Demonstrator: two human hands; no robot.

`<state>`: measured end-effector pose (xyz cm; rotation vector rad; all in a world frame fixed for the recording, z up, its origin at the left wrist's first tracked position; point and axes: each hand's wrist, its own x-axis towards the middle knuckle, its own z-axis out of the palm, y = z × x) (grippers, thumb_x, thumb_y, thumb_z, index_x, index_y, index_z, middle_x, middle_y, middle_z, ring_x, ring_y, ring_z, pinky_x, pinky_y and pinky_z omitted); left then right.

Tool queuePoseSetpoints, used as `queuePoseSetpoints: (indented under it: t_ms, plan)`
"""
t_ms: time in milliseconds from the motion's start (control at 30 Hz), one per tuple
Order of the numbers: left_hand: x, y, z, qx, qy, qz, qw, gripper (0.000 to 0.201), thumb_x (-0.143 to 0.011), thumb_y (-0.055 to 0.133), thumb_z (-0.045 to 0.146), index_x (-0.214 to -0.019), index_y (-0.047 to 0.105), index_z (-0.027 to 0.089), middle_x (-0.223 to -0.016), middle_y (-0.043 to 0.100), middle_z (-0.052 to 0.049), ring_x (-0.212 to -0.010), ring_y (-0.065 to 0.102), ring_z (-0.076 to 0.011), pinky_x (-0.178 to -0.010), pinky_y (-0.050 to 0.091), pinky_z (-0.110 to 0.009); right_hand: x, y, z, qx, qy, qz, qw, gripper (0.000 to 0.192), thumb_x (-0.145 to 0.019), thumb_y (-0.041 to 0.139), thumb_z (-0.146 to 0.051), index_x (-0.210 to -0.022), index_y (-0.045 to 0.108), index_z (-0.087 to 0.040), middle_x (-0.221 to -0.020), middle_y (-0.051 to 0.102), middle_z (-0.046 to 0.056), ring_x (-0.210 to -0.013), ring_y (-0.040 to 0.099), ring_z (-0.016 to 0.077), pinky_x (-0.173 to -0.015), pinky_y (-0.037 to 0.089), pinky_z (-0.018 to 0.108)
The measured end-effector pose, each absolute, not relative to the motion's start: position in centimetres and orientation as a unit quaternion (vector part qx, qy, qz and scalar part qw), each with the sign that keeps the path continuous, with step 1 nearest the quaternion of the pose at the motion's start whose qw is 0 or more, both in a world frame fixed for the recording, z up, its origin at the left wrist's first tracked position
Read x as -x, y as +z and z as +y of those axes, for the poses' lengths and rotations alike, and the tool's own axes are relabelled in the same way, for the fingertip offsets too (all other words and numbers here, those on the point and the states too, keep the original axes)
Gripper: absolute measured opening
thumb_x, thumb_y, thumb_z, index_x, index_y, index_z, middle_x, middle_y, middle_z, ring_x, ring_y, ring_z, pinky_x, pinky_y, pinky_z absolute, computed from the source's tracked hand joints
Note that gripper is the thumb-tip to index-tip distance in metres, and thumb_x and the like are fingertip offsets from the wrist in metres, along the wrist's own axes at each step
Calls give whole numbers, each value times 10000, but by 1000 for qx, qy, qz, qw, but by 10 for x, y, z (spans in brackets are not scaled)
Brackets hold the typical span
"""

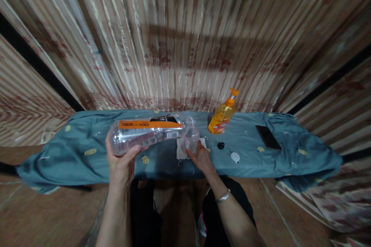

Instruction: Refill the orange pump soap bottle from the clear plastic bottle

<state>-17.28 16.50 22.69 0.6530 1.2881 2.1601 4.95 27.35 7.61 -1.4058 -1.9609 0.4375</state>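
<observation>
My left hand [123, 157] is closed around the base end of a large clear plastic bottle [150, 131] with an orange, black and silver label. The bottle lies tilted in the air, its neck pointing right. My right hand [199, 157] grips a smaller clear container [192, 136], held up at the big bottle's mouth. Whether the two touch cannot be made out. Beneath the small container, a white paper tissue [181, 152] lies on the cloth. To the right of my right hand are a small black cap [220, 145] and a white round lid [235, 157].
A pump bottle [222, 117] of orange-yellow liquid stands behind the caps. A black phone [268, 137] lies farther right. Everything rests on a narrow table under a teal cloth [95, 135]. Striped curtains [185, 46] and black posts [43, 65] close in the sides and back.
</observation>
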Motion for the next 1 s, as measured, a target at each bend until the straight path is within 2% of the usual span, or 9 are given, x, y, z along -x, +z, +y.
queuePoseSetpoints:
  t_ms: [167, 533, 767, 1000]
  plan:
    - [172, 228, 165, -230, 806, 461, 292, 1074, -417, 926, 204, -1412, 537, 312, -1368, 613, -94, -921, 636, -213, -629, 599, -298, -49, 74, 274, 547, 167, -748, 338, 481, -865, 679, -358, -1272, 594, -116, -1040, 765, 168, -984, 757, 341, -849, 606, 471]
    - [172, 228, 165, -236, 802, 470, 283, 1045, -421, 923, 229, -1394, 553, 322, -1355, 628, -94, -986, 651, -269, -637, 608, -326, -51, 76, 274, 541, 168, -752, 337, 419, -881, 670, -358, -1252, 582, -183, -1028, 769, 133, -950, 761, 315, -843, 611, 452]
    - [173, 227, 165, -230, 805, 463, 292, 1067, -427, 915, 190, -1415, 536, 326, -1383, 612, -99, -974, 642, -238, -633, 598, -292, -50, 72, 275, 538, 161, -753, 342, 489, -877, 679, -365, -1267, 574, -90, -1055, 764, 187, -985, 762, 337, -862, 613, 472]
    - [174, 227, 164, -219, 802, 472, 291, 1094, -409, 921, 195, -1426, 533, 310, -1329, 636, -105, -908, 651, -224, -636, 627, -327, -50, 70, 275, 523, 154, -762, 350, 453, -893, 677, -350, -1269, 574, -119, -1106, 763, 182, -1039, 757, 323, -897, 616, 441]
